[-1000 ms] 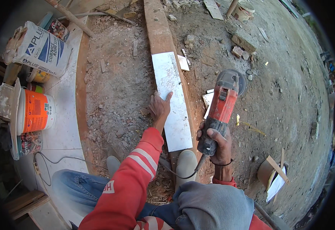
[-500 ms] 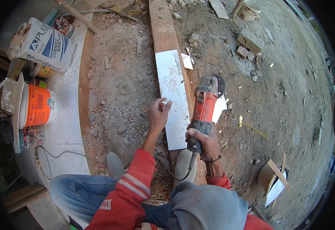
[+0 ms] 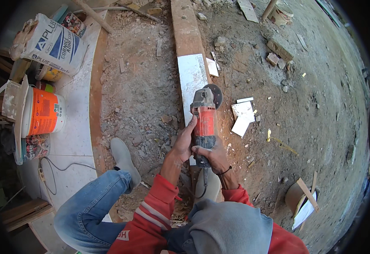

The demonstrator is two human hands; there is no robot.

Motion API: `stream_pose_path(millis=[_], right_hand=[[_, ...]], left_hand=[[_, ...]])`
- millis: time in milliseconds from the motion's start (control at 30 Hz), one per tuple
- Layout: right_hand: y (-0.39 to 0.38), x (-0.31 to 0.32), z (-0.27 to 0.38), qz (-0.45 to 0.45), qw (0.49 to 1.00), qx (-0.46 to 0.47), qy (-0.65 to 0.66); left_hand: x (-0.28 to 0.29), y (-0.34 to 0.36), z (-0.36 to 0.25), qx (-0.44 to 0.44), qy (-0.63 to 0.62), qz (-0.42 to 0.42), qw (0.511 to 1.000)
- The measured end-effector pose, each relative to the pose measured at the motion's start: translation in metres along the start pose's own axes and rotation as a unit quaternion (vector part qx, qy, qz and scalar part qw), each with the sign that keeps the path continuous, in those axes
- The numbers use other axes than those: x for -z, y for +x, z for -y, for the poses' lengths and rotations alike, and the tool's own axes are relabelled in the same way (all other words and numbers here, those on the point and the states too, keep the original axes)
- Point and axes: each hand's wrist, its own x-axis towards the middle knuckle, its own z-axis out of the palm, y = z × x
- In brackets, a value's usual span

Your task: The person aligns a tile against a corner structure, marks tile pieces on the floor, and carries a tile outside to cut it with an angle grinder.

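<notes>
Held grinder point(image 3: 205, 120) w/ R hand point(image 3: 217, 157) wrapped round rear, L hand point(image 3: 182, 144) curled on side; best kept off disc point(image 3: 216, 96).

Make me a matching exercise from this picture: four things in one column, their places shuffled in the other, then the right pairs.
Things
1. red-and-black angle grinder
2. white rectangular tile
3. white round bucket with an orange label
4. rough grey rectangular block

Places
A. at the picture's far left
B. flat on the long brown ledge
C. towards the picture's upper right
D. in the left hand and right hand

Pairs: 1-D, 2-B, 3-A, 4-C
</notes>
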Motion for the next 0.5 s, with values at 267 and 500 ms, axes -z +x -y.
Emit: stream_pose_path(millis=[267,500], right_hand=[[-0.006,-0.002,-0.007,-0.025,0.999,0.016,-0.04],[-0.011,-0.001,-0.004,-0.04,0.997,0.0,-0.058]], left_hand=[[-0.012,0.0,0.013,-0.024,0.024,-0.066,0.997],[-0.026,0.0,0.011,-0.021,0.048,-0.094,0.994]])
